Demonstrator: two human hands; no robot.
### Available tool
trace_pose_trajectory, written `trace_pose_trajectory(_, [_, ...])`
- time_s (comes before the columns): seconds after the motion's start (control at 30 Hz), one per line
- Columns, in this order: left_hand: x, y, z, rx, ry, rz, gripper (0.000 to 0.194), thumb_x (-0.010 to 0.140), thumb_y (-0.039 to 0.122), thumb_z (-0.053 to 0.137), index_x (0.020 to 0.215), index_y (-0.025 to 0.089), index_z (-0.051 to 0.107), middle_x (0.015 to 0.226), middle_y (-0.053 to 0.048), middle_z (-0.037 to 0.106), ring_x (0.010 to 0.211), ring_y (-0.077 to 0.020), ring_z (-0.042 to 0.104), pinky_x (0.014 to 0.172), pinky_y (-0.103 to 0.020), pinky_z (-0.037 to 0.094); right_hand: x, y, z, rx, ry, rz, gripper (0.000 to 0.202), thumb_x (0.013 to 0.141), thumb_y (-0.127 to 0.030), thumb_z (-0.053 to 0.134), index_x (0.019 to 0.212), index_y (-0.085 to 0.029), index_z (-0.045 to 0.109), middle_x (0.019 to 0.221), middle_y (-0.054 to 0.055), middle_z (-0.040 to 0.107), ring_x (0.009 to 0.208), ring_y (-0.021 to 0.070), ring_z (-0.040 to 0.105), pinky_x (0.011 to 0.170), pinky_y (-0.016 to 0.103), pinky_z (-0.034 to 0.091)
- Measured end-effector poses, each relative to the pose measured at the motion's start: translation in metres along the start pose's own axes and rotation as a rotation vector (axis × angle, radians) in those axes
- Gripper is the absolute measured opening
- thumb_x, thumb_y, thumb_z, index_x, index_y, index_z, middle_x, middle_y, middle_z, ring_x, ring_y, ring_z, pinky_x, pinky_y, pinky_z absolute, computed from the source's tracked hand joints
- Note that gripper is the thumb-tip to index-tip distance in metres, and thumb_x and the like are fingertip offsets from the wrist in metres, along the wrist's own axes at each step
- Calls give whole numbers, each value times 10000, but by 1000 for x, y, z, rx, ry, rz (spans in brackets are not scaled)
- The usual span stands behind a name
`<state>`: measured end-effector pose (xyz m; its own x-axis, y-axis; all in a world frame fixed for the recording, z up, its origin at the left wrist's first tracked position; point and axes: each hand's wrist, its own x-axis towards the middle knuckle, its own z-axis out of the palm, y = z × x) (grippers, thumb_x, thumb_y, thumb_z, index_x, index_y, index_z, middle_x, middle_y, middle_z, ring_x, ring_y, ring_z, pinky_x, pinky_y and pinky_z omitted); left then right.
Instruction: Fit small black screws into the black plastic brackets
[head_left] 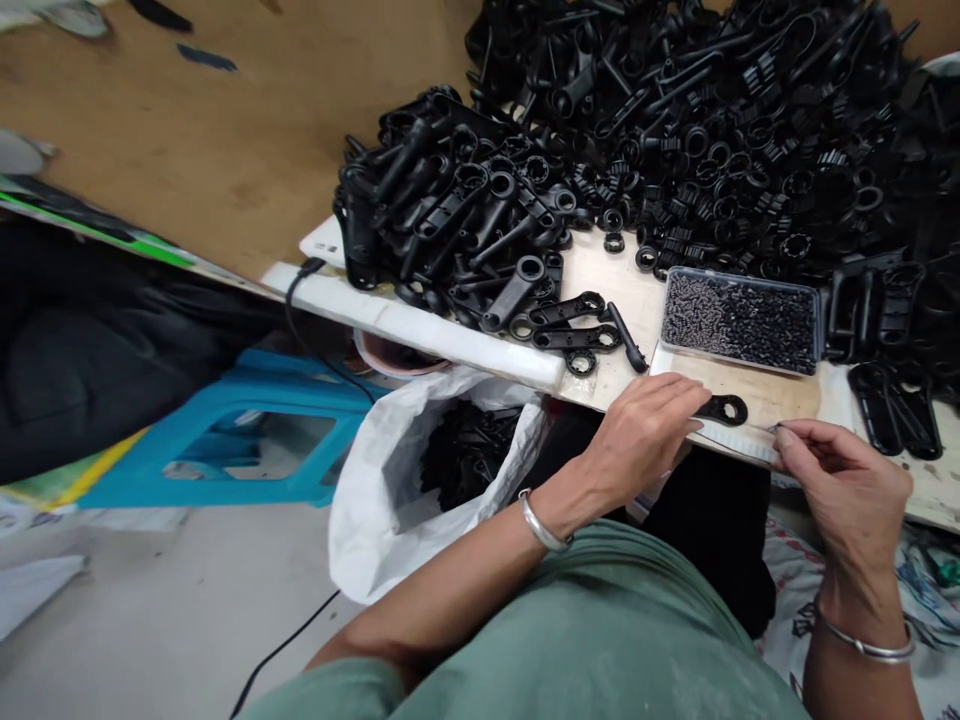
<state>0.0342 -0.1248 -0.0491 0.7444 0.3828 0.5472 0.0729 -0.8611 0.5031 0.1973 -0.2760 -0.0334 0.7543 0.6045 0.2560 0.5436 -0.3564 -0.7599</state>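
Observation:
My left hand point(637, 440) lies over one end of a black plastic lever point(724, 409) and holds it on the board at the table's front edge. The lever's ringed end sticks out to the right, past my fingers. To the right of it, the thumb and forefinger of my right hand point(847, 485) pinch a tiny piece point(773, 428), too small to name surely. Just behind both hands stands a clear plastic box point(808, 368), filled with tiny grey pieces on its left and tiny black ones on its right.
Heaped black levers point(450, 200) and black plastic rings point(705, 170) cover the table's back. Several loose levers lie left of the board; more black parts point(896, 410) lie right. Below the edge stands a white sack point(375, 500) of black pieces, beside a blue stool point(142, 470).

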Motion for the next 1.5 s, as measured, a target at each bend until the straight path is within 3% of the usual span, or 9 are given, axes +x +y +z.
trace_pose_trajectory(0.17, [-4, 2, 6, -91, 39, -15, 172, 970, 115, 464, 1052, 138, 613, 1025, -94, 730, 965, -181, 674, 913, -341, 552, 0, -10, 3, -88, -15, -132, 162, 782, -378, 713, 788, -220, 751, 670, 1, 726, 550, 155, 655, 599, 282, 565])
trace_pose_trajectory(0.6, [-8, 1, 13, -135, 208, 23, 123, 952, 118, 537, 1030, 121, 633, 995, -83, 747, 932, -158, 691, 899, -299, 561, 3, -30, 15, -323, -120, -509, 102, 875, -220, 605, 810, -225, 684, 670, -17, 689, 529, 110, 607, 568, 227, 510])
trace_pose_trajectory(1.0, [-10, -2, 17, -152, 251, 48, 151, 936, 65, 524, 1035, 117, 627, 985, -74, 749, 930, -165, 700, 882, -306, 575, 6, -36, 17, -526, -222, -776, 55, 906, -134, 585, 905, -148, 638, 759, 29, 698, 642, 141, 654, 621, 260, 471])
trace_pose_trajectory(1.17, [-11, -1, 19, -154, 259, 44, 159, 938, 56, 514, 1037, 119, 623, 995, -70, 745, 938, -159, 696, 891, -298, 574, 11, -42, 13, -603, -331, -695, 147, 944, -208, 530, 866, -152, 642, 737, 36, 683, 640, 183, 670, 584, 289, 442])
trace_pose_trajectory(1.33, [-10, -1, 19, -130, 223, 58, 194, 951, 53, 471, 1061, 103, 624, 1021, -83, 723, 939, -164, 668, 886, -294, 559, 22, -44, 6, -389, -516, -471, 171, 944, -266, 527, 888, -183, 665, 767, 15, 712, 625, 148, 657, 606, 250, 456])
trace_pose_trajectory(1.5, [-10, 2, 15, -25, 56, 62, 229, 989, 123, 424, 1045, 130, 646, 1091, -95, 677, 941, -188, 619, 834, -313, 532, 23, -49, 9, -507, -485, -431, 239, 925, -275, 466, 821, -186, 661, 673, 26, 681, 526, 151, 590, 554, 273, 384])
